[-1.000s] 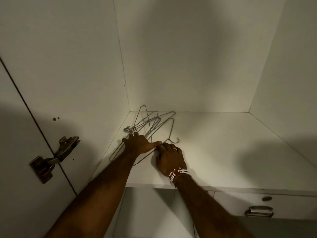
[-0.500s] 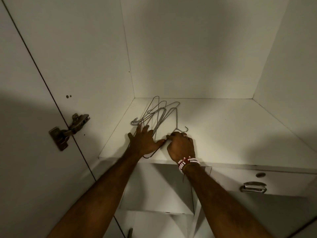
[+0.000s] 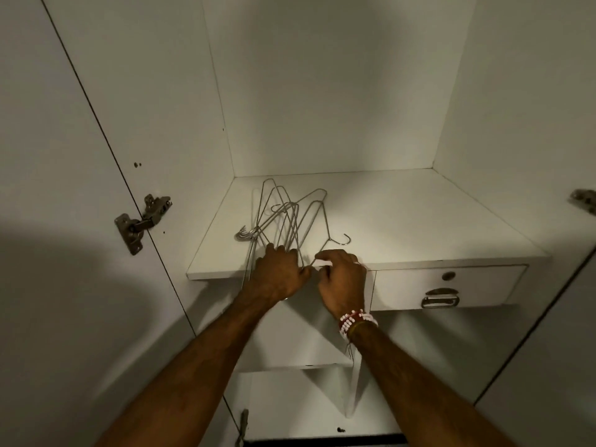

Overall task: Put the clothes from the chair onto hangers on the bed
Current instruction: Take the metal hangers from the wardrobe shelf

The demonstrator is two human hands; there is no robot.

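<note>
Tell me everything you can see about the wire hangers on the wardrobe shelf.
The wire hangers are thin, bare grey metal, several lying flat in a loose overlapping pile on the left part of the white shelf. Most hooks bunch together at the left; one hook curls out to the right. Their near ends reach the shelf's front edge, where the left hand presses over them and the right hand pinches one wire. An exact count is hard because they tangle.

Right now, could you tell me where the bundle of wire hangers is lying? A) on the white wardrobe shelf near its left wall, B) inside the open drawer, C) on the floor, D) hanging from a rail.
A: the wire hangers lie flat on the white shelf by its left side, with both hands at their near ends.
</note>
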